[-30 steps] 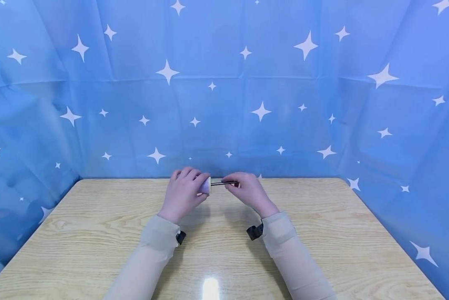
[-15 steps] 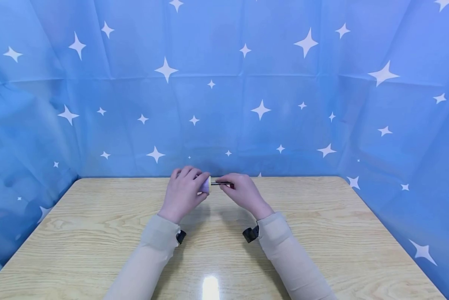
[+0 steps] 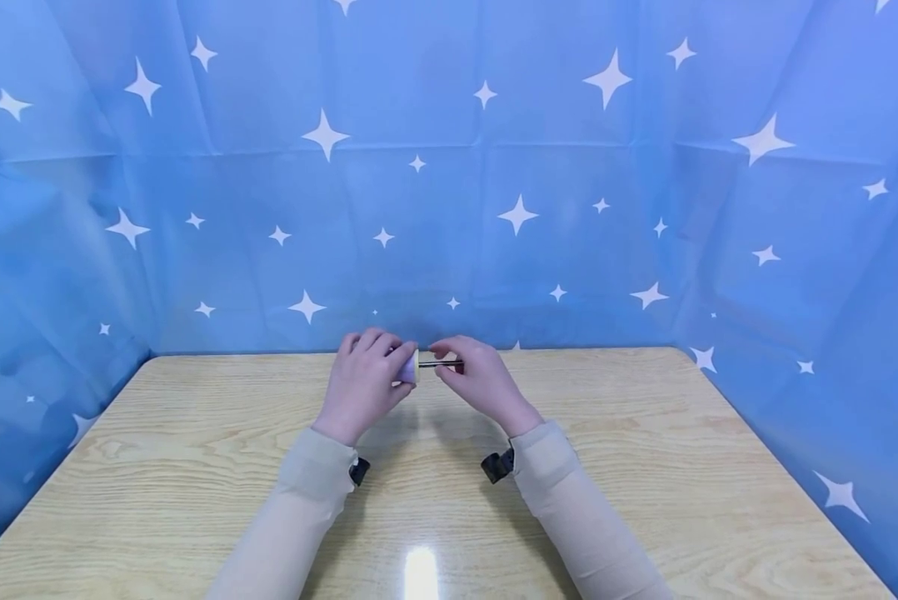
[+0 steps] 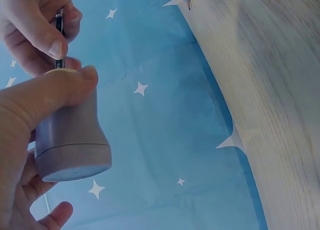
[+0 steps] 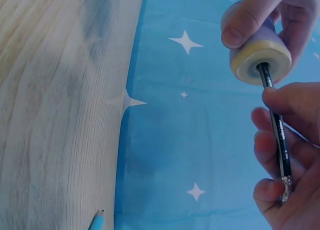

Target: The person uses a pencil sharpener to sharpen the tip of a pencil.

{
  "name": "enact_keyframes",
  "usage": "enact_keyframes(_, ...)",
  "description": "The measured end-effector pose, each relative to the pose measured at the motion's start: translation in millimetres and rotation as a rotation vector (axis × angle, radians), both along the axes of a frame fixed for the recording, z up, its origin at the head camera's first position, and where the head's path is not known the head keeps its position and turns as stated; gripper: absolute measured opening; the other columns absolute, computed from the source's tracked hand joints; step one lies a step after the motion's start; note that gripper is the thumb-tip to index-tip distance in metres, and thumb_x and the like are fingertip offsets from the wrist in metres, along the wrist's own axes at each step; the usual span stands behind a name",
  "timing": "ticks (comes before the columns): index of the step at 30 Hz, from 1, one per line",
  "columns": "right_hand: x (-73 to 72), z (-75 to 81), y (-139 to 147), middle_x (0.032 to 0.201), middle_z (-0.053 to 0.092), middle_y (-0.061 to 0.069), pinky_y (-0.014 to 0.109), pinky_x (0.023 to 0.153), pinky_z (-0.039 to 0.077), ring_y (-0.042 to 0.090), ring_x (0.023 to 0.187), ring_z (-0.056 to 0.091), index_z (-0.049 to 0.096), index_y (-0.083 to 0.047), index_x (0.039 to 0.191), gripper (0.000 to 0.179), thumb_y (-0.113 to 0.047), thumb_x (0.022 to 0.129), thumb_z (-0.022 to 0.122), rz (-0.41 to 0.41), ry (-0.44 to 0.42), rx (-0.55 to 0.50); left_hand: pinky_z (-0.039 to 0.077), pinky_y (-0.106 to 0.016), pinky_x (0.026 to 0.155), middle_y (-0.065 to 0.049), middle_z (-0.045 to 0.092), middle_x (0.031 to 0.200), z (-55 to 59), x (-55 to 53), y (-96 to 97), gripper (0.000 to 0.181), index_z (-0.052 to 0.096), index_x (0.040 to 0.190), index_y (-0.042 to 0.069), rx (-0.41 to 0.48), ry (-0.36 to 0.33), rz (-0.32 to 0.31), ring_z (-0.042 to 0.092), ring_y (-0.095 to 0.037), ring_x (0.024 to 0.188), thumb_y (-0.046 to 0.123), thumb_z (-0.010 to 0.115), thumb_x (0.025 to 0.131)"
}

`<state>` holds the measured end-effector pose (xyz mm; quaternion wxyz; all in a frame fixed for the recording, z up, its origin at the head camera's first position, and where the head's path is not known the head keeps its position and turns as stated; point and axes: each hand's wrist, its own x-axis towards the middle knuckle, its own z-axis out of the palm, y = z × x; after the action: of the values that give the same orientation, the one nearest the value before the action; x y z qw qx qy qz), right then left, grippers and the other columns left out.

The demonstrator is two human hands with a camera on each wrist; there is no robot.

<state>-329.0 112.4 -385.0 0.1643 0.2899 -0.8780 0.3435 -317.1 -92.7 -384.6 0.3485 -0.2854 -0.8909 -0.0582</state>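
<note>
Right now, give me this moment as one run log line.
left hand: grips purple device; right hand: holds black pencil; black pencil's end: inside device; blue pencil: on table, partly in view

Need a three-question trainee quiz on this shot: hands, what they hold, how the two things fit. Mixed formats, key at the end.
1. Multiple choice: which hand grips the purple flared cylinder with a pale-yellow rim?
A) left
B) right
C) neither

2. Fill the gap: one end of the slim black pencil with a silvery band is ____ the cylinder's rimmed end.

3. True or false: the right hand lies flat on the pale wood-grain table.

Key:
1. A, the left hand.
2. inside
3. False; the right hand is holding the pencil.
</note>
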Motion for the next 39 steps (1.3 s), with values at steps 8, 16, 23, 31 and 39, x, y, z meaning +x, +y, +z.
enact_keyframes(8, -1.6, 4.3, -3, 0.107, 0.066, 0.003, 0.028, 0.068, 0.050, 0.011, 0.080, 0.058, 0.069, -0.008, 0.111, 0.022, -0.008, 0.089, 0.068, 0.006, 0.007, 0.024, 0.042, -0.046, 0.089, -0.003, 0.067, 0.101, 3.1, 0.9, -2.2, 0.039, 0.071, 0.112, 0.016, -0.005, 0.009, -0.005, 0.056, -0.026, 0.105, 0.029, 0.079, 0.075)
enact_keyframes(16, -5.0, 8.6, 5, 0.108, 0.067, 0.004, 0.031, 0.073, 0.051, 0.014, 0.083, 0.060, 0.068, -0.007, 0.113, 0.025, -0.012, 0.088, 0.070, 0.064, -0.043, -0.048, 0.041, -0.046, 0.090, -0.002, 0.068, 0.106, 7.0, 1.9, -5.6, 0.049, 0.071, 0.118, 0.018, 0.030, -0.086, 0.021, 0.055, -0.025, 0.107, 0.036, 0.083, 0.074)
enact_keyframes(23, -6.9, 6.3, 18, 0.107, 0.069, 0.002, 0.033, 0.066, 0.050, 0.011, 0.081, 0.060, 0.070, -0.013, 0.112, 0.022, -0.015, 0.090, 0.070, 0.009, -0.103, -0.080, 0.040, -0.047, 0.090, -0.002, 0.066, 0.109, 8.9, 0.9, -13.6, 0.052, 0.070, 0.120, 0.019, 0.059, -0.092, 0.051, 0.054, -0.025, 0.107, 0.034, 0.085, 0.072)
enact_keyframes(31, -9.0, 5.7, 23, 0.093, 0.068, -0.002, 0.031, 0.055, 0.047, 0.011, 0.066, 0.056, 0.073, -0.010, 0.107, 0.017, -0.013, 0.091, 0.068, -0.013, -0.078, -0.080, 0.040, -0.048, 0.090, -0.003, 0.066, 0.110, 11.5, 1.1, -15.0, 0.052, 0.069, 0.120, 0.018, 0.079, -0.084, 0.045, 0.054, -0.026, 0.107, 0.030, 0.085, 0.073)
enact_keyframes(39, -9.5, 3.4, 25, 0.091, 0.067, -0.001, 0.030, 0.060, 0.049, 0.010, 0.068, 0.057, 0.074, -0.008, 0.101, 0.012, -0.011, 0.092, 0.067, 0.036, -0.032, -0.098, 0.040, -0.047, 0.091, -0.003, 0.066, 0.109, 9.9, 1.4, -11.5, 0.051, 0.069, 0.121, 0.018, 0.063, -0.067, 0.034, 0.054, -0.025, 0.106, 0.031, 0.084, 0.073)
